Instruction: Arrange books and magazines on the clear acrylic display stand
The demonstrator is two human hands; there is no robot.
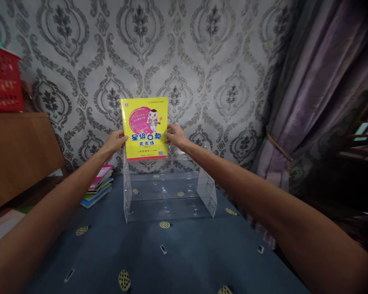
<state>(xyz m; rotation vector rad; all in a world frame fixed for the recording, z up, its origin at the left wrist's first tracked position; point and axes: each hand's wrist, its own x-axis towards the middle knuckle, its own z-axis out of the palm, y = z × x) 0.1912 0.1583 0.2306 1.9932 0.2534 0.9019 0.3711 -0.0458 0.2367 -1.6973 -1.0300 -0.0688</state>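
1. A clear acrylic tiered rack (207,197) is set on a dark blue tablecloth (141,253) printed with pineapples.
2. A yellow mental-arithmetic workbook (147,152) is held upright at the upper left part of the rack, its cover, with a cartoon child, turned to the camera; whether its lower edge is borne by the rack cannot be told.
3. The workbook's left edge is pinched by the left hand (115,141), the thumb laid on the cover.
4. Its right edge is gripped between the bent fingers of the right hand (176,135).
5. Left of the rack, books are piled in a stack (98,190); farther left, a red plastic basket (4,79) is supported by a wooden cabinet (21,151).
6. Right of the rack, a purple curtain (322,90) is gathered by a cord (279,147).
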